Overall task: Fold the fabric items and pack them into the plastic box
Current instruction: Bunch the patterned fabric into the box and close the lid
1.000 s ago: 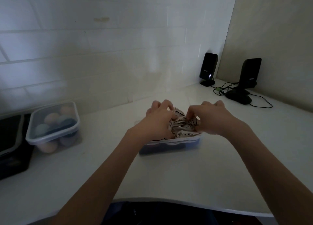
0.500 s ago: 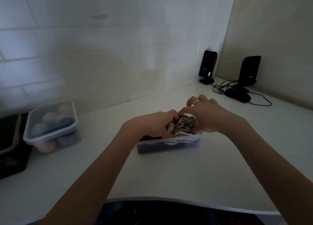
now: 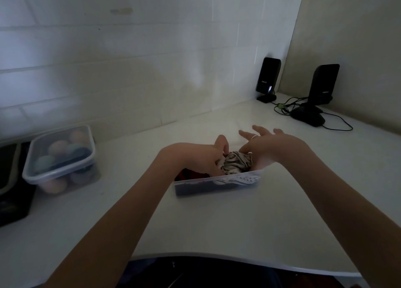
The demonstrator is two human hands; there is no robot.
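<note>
Both hands, left hand [image 3: 195, 157] and right hand [image 3: 271, 148], press striped fabric [image 3: 235, 162] into the plastic box [image 3: 217, 186].

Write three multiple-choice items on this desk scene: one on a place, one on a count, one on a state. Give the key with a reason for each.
1. Where is the lidded container of coloured balls?
A. At the left of the desk, near the wall
B. Between the two speakers
C. Inside the open plastic box

2. How many black speakers stand at the far right corner?
A. One
B. Two
C. Four

3. How is the right hand held?
A. In a tight fist
B. Fingers spread and straight
C. Flat on a speaker

Key:
1 A, it sits left of the plastic box by the tiled wall.
2 B, one speaker and a second speaker show.
3 B, its fingers fan out over the striped fabric, which the left hand grips.
</note>
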